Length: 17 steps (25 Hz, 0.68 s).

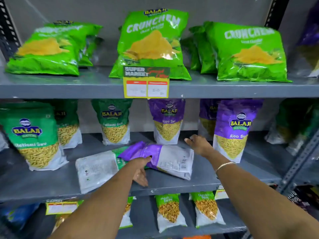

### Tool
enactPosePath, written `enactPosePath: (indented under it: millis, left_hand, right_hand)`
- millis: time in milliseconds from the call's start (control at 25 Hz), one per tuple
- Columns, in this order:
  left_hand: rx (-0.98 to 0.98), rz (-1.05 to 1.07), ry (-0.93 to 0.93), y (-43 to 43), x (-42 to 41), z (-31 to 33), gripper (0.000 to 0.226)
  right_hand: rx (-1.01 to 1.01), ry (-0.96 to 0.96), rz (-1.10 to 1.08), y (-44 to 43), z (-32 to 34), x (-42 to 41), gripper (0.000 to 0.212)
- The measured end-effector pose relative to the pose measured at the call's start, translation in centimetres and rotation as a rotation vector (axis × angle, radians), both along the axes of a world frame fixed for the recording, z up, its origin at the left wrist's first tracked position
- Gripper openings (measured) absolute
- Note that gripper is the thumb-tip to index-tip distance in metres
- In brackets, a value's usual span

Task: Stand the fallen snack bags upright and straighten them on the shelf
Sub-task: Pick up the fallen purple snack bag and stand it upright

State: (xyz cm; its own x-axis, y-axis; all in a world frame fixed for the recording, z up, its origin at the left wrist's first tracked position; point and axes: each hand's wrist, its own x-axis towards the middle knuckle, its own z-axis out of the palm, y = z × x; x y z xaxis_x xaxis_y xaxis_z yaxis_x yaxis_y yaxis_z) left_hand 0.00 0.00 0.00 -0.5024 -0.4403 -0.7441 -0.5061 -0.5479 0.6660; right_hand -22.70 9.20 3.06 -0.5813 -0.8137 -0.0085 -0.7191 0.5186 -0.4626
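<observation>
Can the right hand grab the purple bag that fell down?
Probably yes. The right hand hovers open just beside the white bottom end of the fallen purple bag, with nothing between them. The left hand already touches that bag's near edge.

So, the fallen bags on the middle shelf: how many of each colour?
Purple fallen bag: 1
Green fallen bag: 1
Total: 2
</observation>
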Motion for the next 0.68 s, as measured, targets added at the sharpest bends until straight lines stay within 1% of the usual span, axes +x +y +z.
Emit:
enactPosePath:
  millis: [40, 80, 160, 240, 280, 320, 360, 440, 480, 560, 600, 680]
  left_hand:
    - [0.075, 0.021, -0.008, 0.4, -1.1, -0.2, 0.091]
    - [0.128, 0.102, 0.036, 0.4, -2.2, -0.5, 0.092]
    - [0.172, 0.235, 0.114, 0.2, -3.6, -1.6, 0.086]
    - [0.16, 0.315, 0.162, -0.2, -4.8, -2.3, 0.065]
    - [0.156, 0.343, 0.166, -0.3, -5.3, -2.5, 0.056]
    - [0.157, 0.345, 0.174, -0.4, -5.4, -2.7, 0.053]
    - [0.157, 0.355, 0.169, -0.3, -5.3, -2.6, 0.052]
    - [0.149, 0.369, 0.166, -0.1, -5.2, -2.5, 0.054]
    - [0.14, 0.38, 0.174, -0.1, -5.2, -2.4, 0.055]
    - [0.111, 0.412, 0.196, 0.0, -5.5, -1.7, 0.055]
    - [0.082, 0.424, 0.199, 0.2, -5.6, -1.2, 0.051]
    - [0.009, 0.44, 0.181, 0.4, -5.4, 0.0, 0.044]
  right_hand:
    - [0.026, -0.039, 0.005, -0.2, -0.2, -0.7, 0.041]
    - [0.048, -0.06, 0.016, -0.5, -0.4, -1.7, 0.04]
    - [0.132, -0.209, 0.068, -1.1, -0.4, -2.5, 0.036]
    - [0.204, -0.35, 0.163, -1.4, -0.9, -3.1, 0.046]
    - [0.219, -0.4, 0.203, -1.7, -1.2, -3.7, 0.049]
    - [0.218, -0.452, 0.212, -2.0, -1.2, -4.0, 0.05]
    - [0.207, -0.517, 0.211, -2.3, -1.3, -4.1, 0.045]
    - [0.188, -0.625, 0.208, -2.7, -1.2, -4.0, 0.023]
    - [0.18, -0.664, 0.22, -2.8, -1.1, -4.1, 0.019]
    - [0.208, -0.728, 0.249, -2.7, -1.2, -4.4, 0.027]
    - [0.257, -0.762, 0.245, -2.5, -1.2, -4.6, 0.03]
    - [0.363, -0.739, 0.237, -2.3, -1.6, -5.2, 0.03]
